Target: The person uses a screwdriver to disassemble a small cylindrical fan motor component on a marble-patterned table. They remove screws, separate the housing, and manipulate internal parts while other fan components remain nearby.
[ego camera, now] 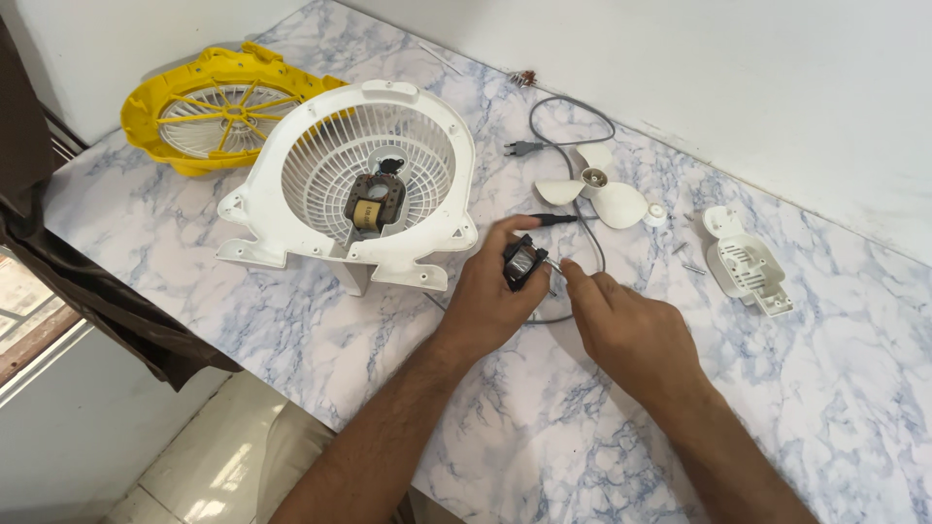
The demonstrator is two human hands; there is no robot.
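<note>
My left hand (490,296) grips a small black box-shaped part (522,262) with a shiny face, held just above the marble table (291,320). My right hand (626,325) pinches at the right side of that part, where a small metal pin or wire sticks out; whether it holds a tool is hidden. A grey cable (582,131) runs from under my hands back to a two-pin plug (519,147). To the left stands the white fan housing (335,209) with its grille and a copper-wound motor (372,204) in the middle.
A yellow fan grille (209,112) lies at the far left corner. White fan blades (592,192), a small white cap (657,215), a white plastic cover (746,262) and loose screws (691,267) lie right of my hands. A white wall borders the table behind.
</note>
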